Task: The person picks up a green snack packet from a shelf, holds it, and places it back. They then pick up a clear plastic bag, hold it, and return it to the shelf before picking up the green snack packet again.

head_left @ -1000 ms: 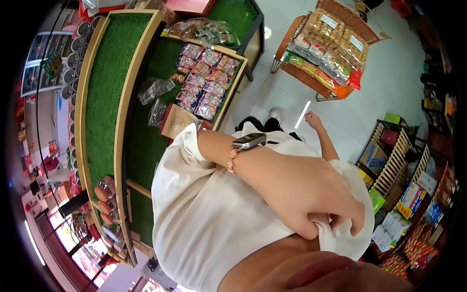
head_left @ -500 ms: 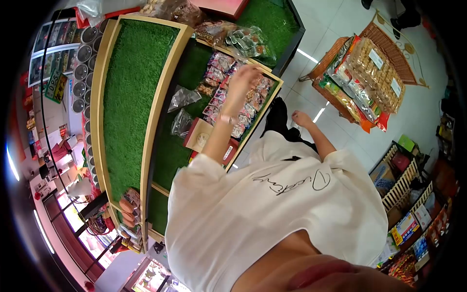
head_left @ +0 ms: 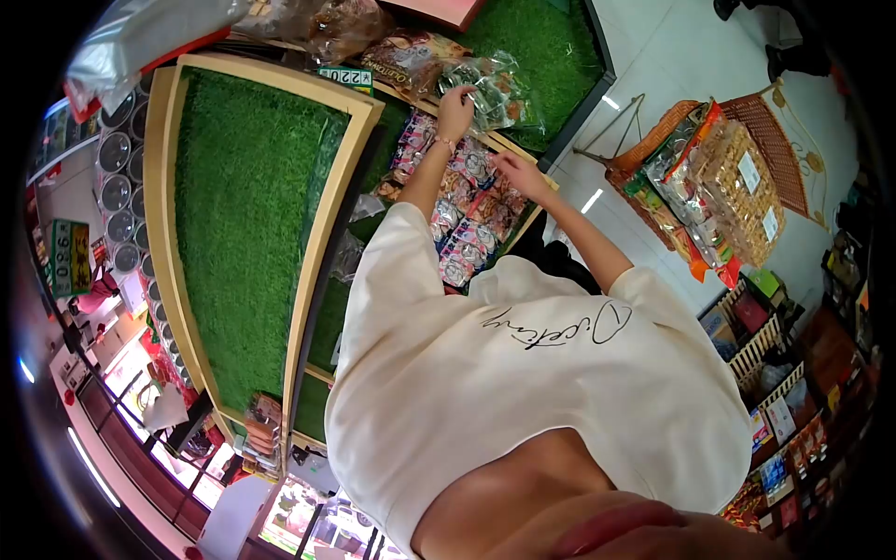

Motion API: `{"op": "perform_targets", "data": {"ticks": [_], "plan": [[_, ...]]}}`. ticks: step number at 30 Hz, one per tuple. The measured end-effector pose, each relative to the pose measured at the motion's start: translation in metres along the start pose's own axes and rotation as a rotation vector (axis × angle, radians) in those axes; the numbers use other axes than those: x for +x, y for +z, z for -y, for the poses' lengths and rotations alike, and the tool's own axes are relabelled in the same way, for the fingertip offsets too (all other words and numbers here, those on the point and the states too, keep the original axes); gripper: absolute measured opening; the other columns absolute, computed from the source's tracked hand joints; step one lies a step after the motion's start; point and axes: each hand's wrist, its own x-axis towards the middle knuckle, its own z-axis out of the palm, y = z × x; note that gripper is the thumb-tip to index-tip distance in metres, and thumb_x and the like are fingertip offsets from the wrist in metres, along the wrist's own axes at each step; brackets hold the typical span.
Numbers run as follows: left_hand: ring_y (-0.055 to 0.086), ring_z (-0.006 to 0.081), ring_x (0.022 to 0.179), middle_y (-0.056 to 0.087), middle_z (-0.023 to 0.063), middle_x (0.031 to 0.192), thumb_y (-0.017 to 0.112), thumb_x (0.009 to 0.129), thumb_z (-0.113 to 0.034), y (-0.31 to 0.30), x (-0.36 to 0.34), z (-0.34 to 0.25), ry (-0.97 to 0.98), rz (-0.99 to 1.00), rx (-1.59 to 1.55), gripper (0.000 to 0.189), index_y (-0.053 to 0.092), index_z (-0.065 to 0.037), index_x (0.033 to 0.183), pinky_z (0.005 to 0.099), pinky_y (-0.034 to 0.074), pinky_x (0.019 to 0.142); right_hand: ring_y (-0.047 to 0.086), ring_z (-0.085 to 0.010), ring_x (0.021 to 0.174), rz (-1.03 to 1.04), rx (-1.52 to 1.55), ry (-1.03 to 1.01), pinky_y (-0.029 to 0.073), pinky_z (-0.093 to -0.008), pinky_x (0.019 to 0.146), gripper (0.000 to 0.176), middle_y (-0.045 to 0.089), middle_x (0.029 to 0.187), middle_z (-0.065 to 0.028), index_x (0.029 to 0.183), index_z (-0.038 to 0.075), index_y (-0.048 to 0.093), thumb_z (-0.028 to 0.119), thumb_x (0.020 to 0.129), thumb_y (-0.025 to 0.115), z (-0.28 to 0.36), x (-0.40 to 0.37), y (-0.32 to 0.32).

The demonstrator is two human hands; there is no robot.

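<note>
My left hand (head_left: 455,114), with a thin bracelet at the wrist, reaches to the far edge of the display bin. Its fingers are closed together at the near edge of a clear plastic bag (head_left: 495,98) of green-and-white packets. Below it, my right hand (head_left: 525,177) is over the bin's right side, thumb and forefinger apart, close to the small wrapped snack packets (head_left: 457,201). These pink, white and blue packets lie in rows on green turf lining. A brown printed bag (head_left: 411,61) sits left of the clear bag.
A wood-framed turf panel (head_left: 252,233) stands at left, beside stacked round jars (head_left: 117,187). A green number tag (head_left: 345,78) is at the bin's top. At right a wicker stand (head_left: 765,140) holds large snack packs (head_left: 737,191). Another person's dark shoes (head_left: 793,61) show top right.
My left hand has moved from over the packets up to the clear bag. My right hand has come from beside my body to the packets. The view has shifted slightly.
</note>
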Motion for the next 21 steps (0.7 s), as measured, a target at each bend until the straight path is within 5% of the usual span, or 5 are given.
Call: {"op": "perform_targets", "data": {"ticks": [2, 8, 13, 14, 21], "plan": [[0.052, 0.0314, 0.094, 0.058, 0.0145, 0.094, 0.052, 0.075, -0.015, 0.016, 0.021, 0.022, 0.089, -0.049, 0.102, 0.030, 0.056, -0.002, 0.101, 0.0384, 0.041, 0.081, 0.053, -0.0125, 0.070, 0.036, -0.058, 0.044, 0.041, -0.0251, 0.064, 0.028, 0.057, 0.076, -0.0045, 0.088, 0.001, 0.053, 0.027, 0.087, 0.044, 0.027, 0.026, -0.009], [0.057, 0.0275, 0.087, 0.058, 0.0170, 0.099, 0.063, 0.070, -0.021, 0.026, 0.050, 0.037, -0.295, 0.194, -0.045, 0.040, 0.056, -0.001, 0.103, 0.0347, 0.045, 0.074, 0.052, -0.0106, 0.067, -0.062, 0.817, 0.296, 0.041, -0.0228, 0.064, 0.026, 0.056, 0.075, -0.0014, 0.090, 0.006, 0.055, 0.029, 0.087, 0.042, 0.069, 0.085, 0.005], [0.056, 0.0171, 0.067, 0.059, 0.0081, 0.076, 0.066, 0.069, -0.013, 0.016, 0.048, 0.032, -0.344, 0.259, -0.223, 0.030, 0.060, 0.000, 0.095, 0.0305, 0.045, 0.060, 0.049, -0.0080, 0.058, -0.135, 0.630, 0.376, 0.037, -0.0204, 0.052, 0.031, 0.057, 0.072, 0.0002, 0.090, 0.008, 0.056, 0.035, 0.086, 0.041, 0.044, 0.097, 0.006], [0.047, 0.0075, 0.062, 0.055, 0.0003, 0.071, 0.061, 0.074, -0.010, 0.009, 0.043, 0.026, -0.315, 0.241, -0.381, 0.026, 0.059, 0.001, 0.098, 0.0211, 0.038, 0.053, 0.048, -0.0078, 0.058, -0.105, 0.596, 0.389, 0.037, -0.0206, 0.052, 0.032, 0.057, 0.072, 0.0004, 0.090, 0.008, 0.056, 0.036, 0.086, 0.041, 0.041, 0.095, 0.004], [0.055, 0.0132, 0.085, 0.056, 0.0055, 0.096, 0.048, 0.083, -0.005, -0.036, -0.026, -0.007, -0.614, 0.029, -1.320, 0.028, 0.047, 0.000, 0.111, 0.0233, 0.046, 0.071, 0.048, -0.0098, 0.061, 0.114, 0.665, 0.465, 0.038, -0.0226, 0.056, 0.050, 0.055, 0.073, -0.0004, 0.096, 0.008, 0.052, 0.048, 0.088, 0.024, 0.056, 0.062, 0.011]]}}
